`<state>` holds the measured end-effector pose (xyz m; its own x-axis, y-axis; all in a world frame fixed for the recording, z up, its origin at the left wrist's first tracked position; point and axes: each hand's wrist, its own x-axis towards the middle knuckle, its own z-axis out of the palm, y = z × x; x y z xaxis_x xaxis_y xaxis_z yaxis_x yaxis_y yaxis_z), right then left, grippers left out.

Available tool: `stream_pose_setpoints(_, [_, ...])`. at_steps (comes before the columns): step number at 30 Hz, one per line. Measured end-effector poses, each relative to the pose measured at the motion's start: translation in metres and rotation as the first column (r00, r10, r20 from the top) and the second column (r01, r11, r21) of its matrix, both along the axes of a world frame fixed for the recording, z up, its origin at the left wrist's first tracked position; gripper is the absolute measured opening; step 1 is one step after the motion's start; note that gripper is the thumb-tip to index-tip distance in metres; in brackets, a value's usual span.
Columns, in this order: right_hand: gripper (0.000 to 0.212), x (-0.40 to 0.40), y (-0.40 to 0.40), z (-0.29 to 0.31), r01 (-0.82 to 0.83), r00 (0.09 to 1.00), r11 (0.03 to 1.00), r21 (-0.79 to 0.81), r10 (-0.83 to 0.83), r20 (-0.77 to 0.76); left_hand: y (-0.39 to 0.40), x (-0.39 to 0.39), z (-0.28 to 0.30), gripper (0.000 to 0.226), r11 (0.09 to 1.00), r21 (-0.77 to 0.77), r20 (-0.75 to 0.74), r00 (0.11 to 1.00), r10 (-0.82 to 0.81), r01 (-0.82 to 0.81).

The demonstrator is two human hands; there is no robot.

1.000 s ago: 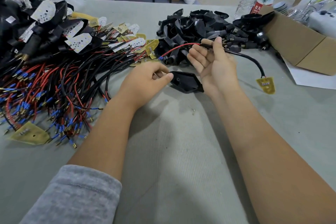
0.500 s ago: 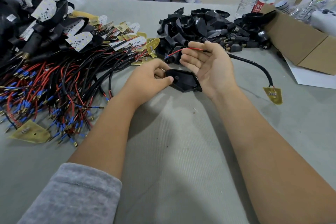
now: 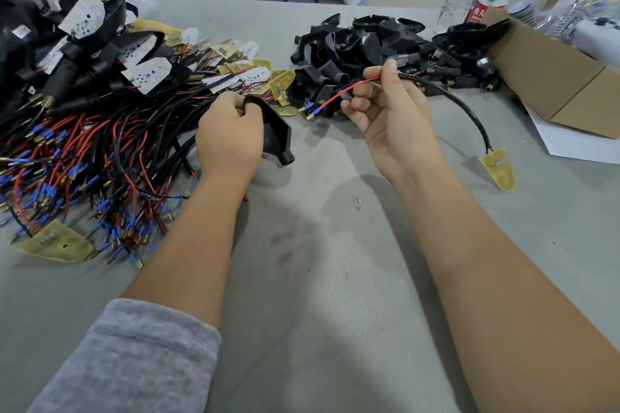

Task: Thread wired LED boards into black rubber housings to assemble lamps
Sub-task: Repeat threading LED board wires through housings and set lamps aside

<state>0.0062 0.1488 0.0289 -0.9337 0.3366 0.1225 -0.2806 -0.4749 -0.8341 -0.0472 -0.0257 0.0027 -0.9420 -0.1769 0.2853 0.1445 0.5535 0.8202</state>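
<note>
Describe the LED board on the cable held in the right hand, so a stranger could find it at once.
Start at the cardboard box on the table's right. Just in front lies a yellow board, apart from the left heap, alone on the black cable running from the right hand.

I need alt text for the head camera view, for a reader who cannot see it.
The left hand grips a black rubber housing, and the right hand holds a wired LED board's cable. Its yellow board rests on the grey table.
</note>
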Motion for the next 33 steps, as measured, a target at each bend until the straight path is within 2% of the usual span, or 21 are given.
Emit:
stream_pose_setpoints(3, [0.025,0.002,-0.003,0.001,-0.016,1.000,0.995,0.100,0.015,0.013,0.000,-0.002,-0.002,0.015,0.999,0.025,0.021,0.999,-0.041,0.040])
stream_pose_setpoints(7, [0.013,0.001,-0.009,-0.003,-0.037,0.999,0.949,0.314,0.029,0.032,0.006,-0.001,-0.005,0.023,0.975,0.107,0.014,0.981,-0.195,0.193])
stream_pose_setpoints(11, [0.014,-0.001,-0.013,-0.010,0.043,0.993,0.845,0.533,-0.097,0.073,0.010,0.000,-0.007,0.019,0.929,0.196,0.030,0.945,-0.326,0.314])
stream_pose_setpoints(14, [0.014,0.000,-0.014,-0.012,0.089,0.986,0.788,0.610,-0.158,0.061,0.011,0.002,-0.005,0.021,0.889,0.225,0.019,0.910,-0.413,0.399])
stream_pose_setpoints(18, [0.020,-0.002,-0.015,-0.011,0.120,0.976,0.805,0.580,-0.202,0.078,0.011,0.008,-0.005,0.027,0.810,0.204,0.005,0.826,-0.563,0.551])
stream_pose_setpoints(21, [0.026,-0.002,-0.014,-0.011,0.153,0.967,0.819,0.553,-0.239,0.087,0.011,0.008,-0.008,0.043,0.778,0.137,0.034,0.782,-0.622,0.613])
stream_pose_setpoints(28, [0.015,-0.002,-0.018,-0.013,0.086,0.979,0.823,0.562,-0.174,0.105,0.007,0.006,-0.010,0.079,0.727,-0.113,0.077,0.735,-0.673,0.677])
stream_pose_setpoints(33, [0.003,0.001,-0.017,-0.012,0.020,0.988,0.837,0.547,-0.101,0.119,0.007,0.005,-0.011,0.071,0.722,-0.180,0.004,0.734,-0.679,0.669])
